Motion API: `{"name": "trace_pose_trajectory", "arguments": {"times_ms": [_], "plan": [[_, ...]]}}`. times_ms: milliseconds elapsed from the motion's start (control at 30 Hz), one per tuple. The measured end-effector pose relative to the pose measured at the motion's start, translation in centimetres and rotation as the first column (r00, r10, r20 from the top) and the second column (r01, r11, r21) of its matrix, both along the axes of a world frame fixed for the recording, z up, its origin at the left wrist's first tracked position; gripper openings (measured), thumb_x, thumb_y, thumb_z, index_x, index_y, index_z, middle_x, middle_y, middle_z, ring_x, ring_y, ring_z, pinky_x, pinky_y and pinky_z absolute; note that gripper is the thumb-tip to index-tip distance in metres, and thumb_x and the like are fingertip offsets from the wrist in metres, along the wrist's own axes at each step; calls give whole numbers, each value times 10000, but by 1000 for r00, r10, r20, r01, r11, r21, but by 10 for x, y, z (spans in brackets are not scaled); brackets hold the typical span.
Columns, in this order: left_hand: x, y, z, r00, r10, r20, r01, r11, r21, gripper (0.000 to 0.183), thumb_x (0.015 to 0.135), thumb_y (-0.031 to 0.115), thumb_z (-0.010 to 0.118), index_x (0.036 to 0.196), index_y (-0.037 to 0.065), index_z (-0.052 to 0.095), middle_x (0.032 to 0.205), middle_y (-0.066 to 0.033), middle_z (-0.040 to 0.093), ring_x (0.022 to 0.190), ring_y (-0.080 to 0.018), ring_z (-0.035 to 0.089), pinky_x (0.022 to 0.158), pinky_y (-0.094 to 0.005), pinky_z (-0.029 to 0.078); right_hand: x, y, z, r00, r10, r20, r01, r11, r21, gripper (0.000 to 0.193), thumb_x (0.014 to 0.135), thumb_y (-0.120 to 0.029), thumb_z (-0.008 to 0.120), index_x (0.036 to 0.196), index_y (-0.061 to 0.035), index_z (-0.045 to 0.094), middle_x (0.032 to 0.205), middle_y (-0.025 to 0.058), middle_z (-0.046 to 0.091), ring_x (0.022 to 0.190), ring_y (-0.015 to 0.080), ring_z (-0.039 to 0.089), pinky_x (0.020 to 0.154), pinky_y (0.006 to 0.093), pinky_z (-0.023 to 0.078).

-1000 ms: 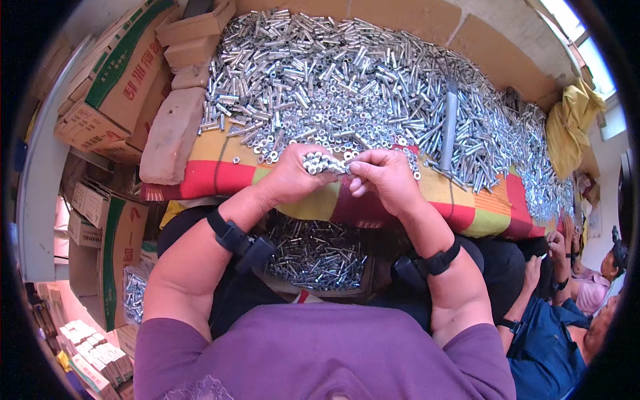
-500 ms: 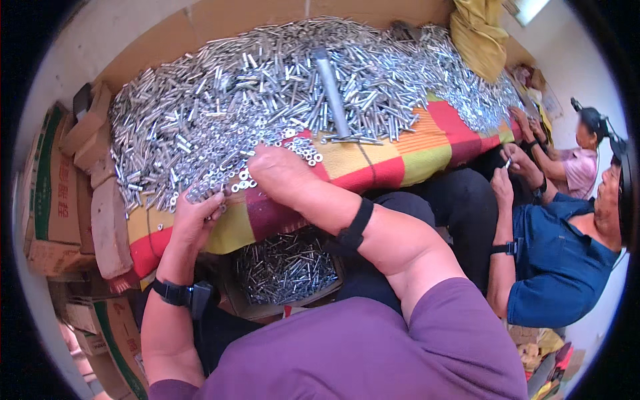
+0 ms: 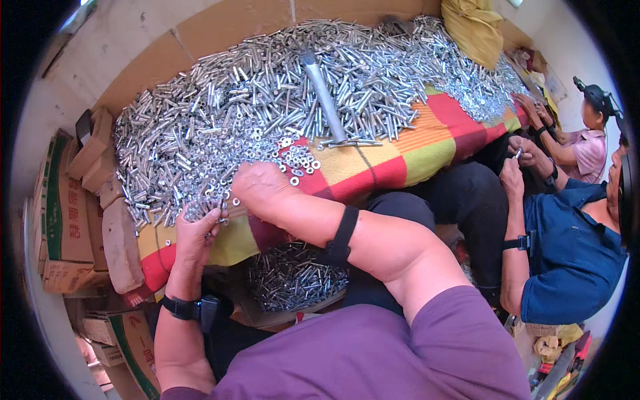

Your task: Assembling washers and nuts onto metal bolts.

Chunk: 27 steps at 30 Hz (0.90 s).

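A wide heap of silver metal tubes and bolts [image 3: 220, 87] covers a checked cloth [image 3: 373, 167]. Loose nuts and washers [image 3: 297, 157] lie along its near side. My left hand [image 3: 195, 233] is at the heap's near left edge, thumb and fingers closed around a cluster of small metal nuts [image 3: 200, 208]. Close to its right, my right hand [image 3: 259, 183] bends down at the near edge of the washers. The back of this hand faces up, so its fingertips, and anything in them, are hidden.
A long grey metal tube [image 3: 325, 100] lies on the heap. Below the cloth's edge sits a carton of bolts [image 3: 293, 280]. Cardboard boxes [image 3: 70, 220] and a block [image 3: 122, 247] stand at left. At right, a co-worker in blue [image 3: 567, 247] handles a small part; another person [image 3: 587, 147] sits beyond.
My right hand has moved left, closer to my left hand, uncovering washers to its right. My left hand still holds its nuts. The whole view has shifted slightly.
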<state>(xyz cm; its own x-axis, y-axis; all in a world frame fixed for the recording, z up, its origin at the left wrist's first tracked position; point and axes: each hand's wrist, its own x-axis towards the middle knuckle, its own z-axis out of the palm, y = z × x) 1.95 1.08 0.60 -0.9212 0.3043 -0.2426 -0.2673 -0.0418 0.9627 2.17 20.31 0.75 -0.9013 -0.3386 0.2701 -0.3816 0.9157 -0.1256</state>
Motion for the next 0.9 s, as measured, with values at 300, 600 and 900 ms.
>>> {"name": "trace_pose_trajectory", "arguments": {"times_ms": [300,600,900], "plan": [[4,-3,8,997,-14,-76,7,996,-92,171,760,90,736,873,53,613,667,-1,609,494,-43,488,425,-182,348,3,9,16,909,308,279,144,395,-907,136,799,-58,648,894,37,668,749,83,654,636,128,637,570,271,534],[-2,-10,-1,998,-59,3,58,998,31,209,747,52,725,915,45,601,706,-28,628,481,-52,475,421,-187,340,10,4,15,950,297,91,-75,503,-861,158,769,46,625,915,20,682,789,84,654,695,137,642,628,253,538],[-11,-13,7,958,-177,227,131,970,205,150,742,73,731,847,52,625,690,-26,624,451,-49,454,378,-177,298,12,-3,10,923,320,213,111,310,-944,70,849,11,614,904,28,654,737,34,606,627,102,593,604,233,510]]}}
